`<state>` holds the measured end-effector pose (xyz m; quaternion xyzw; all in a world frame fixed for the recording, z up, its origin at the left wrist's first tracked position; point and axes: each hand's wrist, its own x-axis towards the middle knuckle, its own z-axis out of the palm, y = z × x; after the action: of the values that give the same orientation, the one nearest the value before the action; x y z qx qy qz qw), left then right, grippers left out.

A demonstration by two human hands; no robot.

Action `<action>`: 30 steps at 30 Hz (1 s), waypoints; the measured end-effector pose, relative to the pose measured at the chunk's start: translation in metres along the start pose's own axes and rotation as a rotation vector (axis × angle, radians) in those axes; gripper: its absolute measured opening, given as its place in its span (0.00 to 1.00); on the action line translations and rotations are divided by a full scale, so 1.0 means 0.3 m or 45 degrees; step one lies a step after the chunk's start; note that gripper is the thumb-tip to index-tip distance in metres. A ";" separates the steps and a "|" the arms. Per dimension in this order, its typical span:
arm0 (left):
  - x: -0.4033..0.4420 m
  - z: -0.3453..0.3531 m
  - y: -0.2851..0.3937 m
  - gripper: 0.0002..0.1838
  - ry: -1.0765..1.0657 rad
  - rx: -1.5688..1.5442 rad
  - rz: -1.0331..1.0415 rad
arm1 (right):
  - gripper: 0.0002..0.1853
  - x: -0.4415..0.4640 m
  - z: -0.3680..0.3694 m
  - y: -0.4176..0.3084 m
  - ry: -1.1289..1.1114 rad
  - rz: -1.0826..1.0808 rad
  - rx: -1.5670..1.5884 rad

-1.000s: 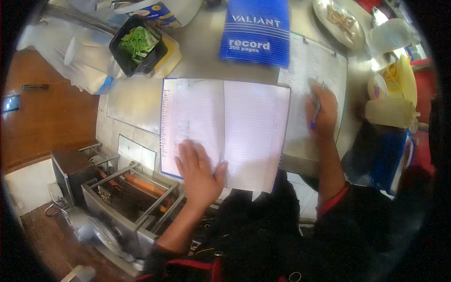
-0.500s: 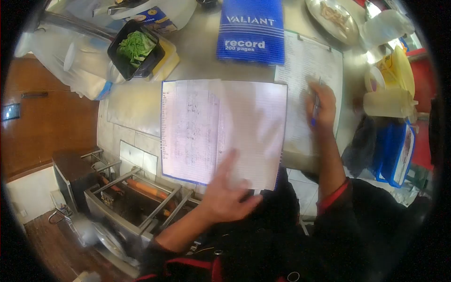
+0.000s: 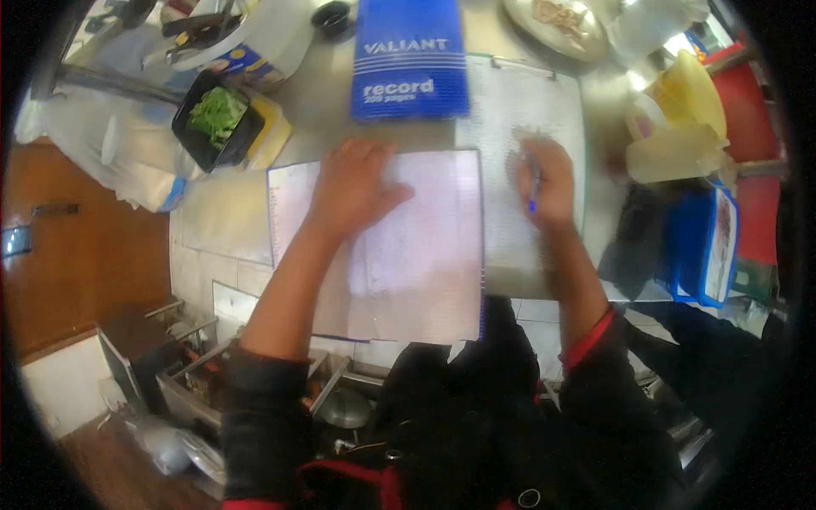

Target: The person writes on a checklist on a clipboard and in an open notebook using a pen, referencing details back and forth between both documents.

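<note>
An open lined record book (image 3: pixel 416 272) lies on the metal counter near its front edge, with handwriting faintly visible on its pages. My left hand (image 3: pixel 353 189) rests on the upper part of the book, thumb spread away from the other fingers, and holds nothing. To its right, my right hand (image 3: pixel 548 183) is closed around a pen (image 3: pixel 535 183) whose blue end points toward me. That hand lies over a clipboard (image 3: pixel 501 93) holding a sheet of small text. Behind the open book sits a closed blue record book (image 3: pixel 408 64) labelled Valiant.
On the left are a black tub of green leaves (image 3: pixel 217 119) and plastic bags (image 3: pixel 110 153). A metal plate with food (image 3: pixel 557 25) stands at the back right. Near the right edge are a squeeze bottle (image 3: pixel 676 155) and a blue basket (image 3: pixel 710 246).
My left hand has moved from the book's lower edge up to its top part, and a page has apparently turned. My right hand still holds the pen. The view has shifted slightly.
</note>
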<state>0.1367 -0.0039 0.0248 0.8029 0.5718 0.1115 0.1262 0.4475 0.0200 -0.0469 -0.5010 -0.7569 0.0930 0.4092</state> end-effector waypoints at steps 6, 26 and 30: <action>0.050 -0.005 -0.007 0.33 -0.089 0.068 0.044 | 0.19 0.020 0.019 -0.021 0.132 -0.094 0.037; 0.166 -0.112 0.066 0.19 -0.623 -0.708 -0.404 | 0.16 0.020 -0.017 -0.023 0.070 0.195 0.137; 0.385 -0.216 0.073 0.18 -0.529 -0.437 -0.193 | 0.15 0.025 -0.031 -0.011 0.097 0.167 0.177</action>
<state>0.1724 0.1034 0.0972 0.7304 0.5648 0.0300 0.3830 0.4505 0.0221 -0.0352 -0.5231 -0.6981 0.1529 0.4644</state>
